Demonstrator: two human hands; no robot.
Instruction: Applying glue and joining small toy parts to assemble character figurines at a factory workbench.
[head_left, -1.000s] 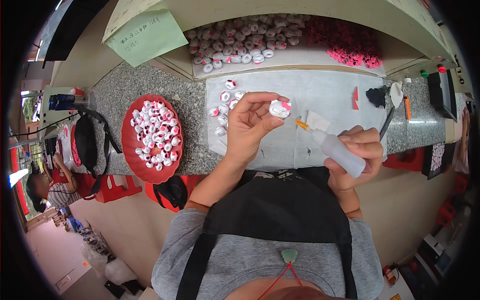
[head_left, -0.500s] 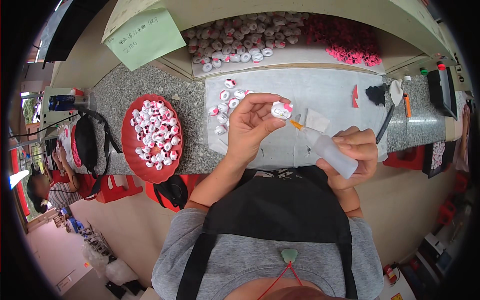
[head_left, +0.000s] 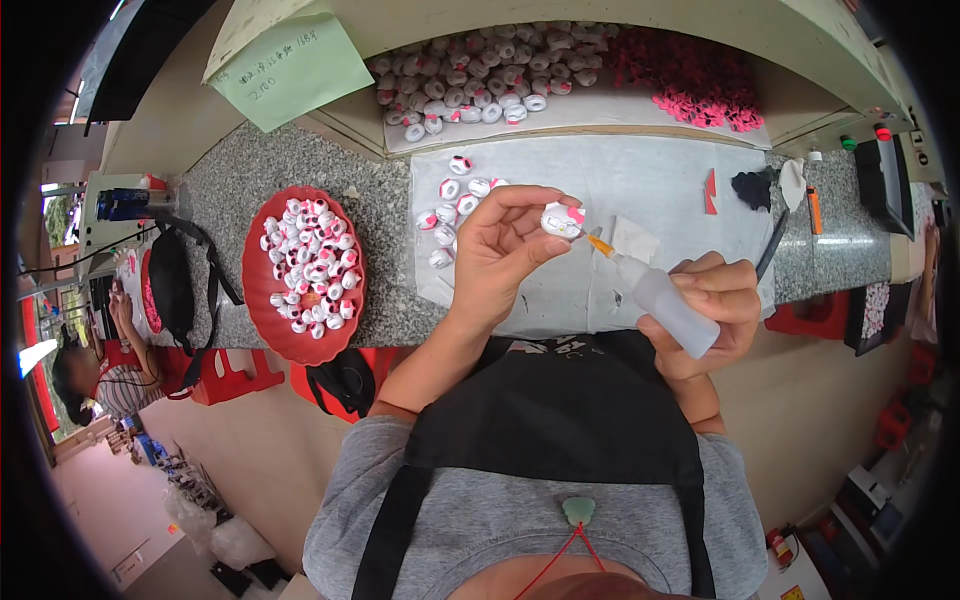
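Observation:
Between the thumb and fingers of my left hand [head_left: 508, 240] is a small white cat-face bead [head_left: 562, 220] with a pink bow, its face turned toward me. My right hand [head_left: 715, 305] is closed around a translucent squeeze bottle [head_left: 668, 308] tilted up to the left. The bottle's orange needle tip [head_left: 600, 246] points at the bead, with a small gap between them. Beneath both hands lies a white paper sheet [head_left: 560, 300]. Several white and pink beads [head_left: 445, 214] sit on it, left of my left hand.
A red scalloped tray [head_left: 262, 325] full of similar beads stands on the granite counter to the left. Under the shelf are a heap of white beads [head_left: 490, 80] and a pile of pink pieces [head_left: 700, 95]. An orange cutter [head_left: 815, 210] lies at right. A person [head_left: 115, 375] sits far left.
The bottle in my right hand has drawn back slightly down and to the right, so its tip has come away from the bead. My left hand holds the bead nearly still.

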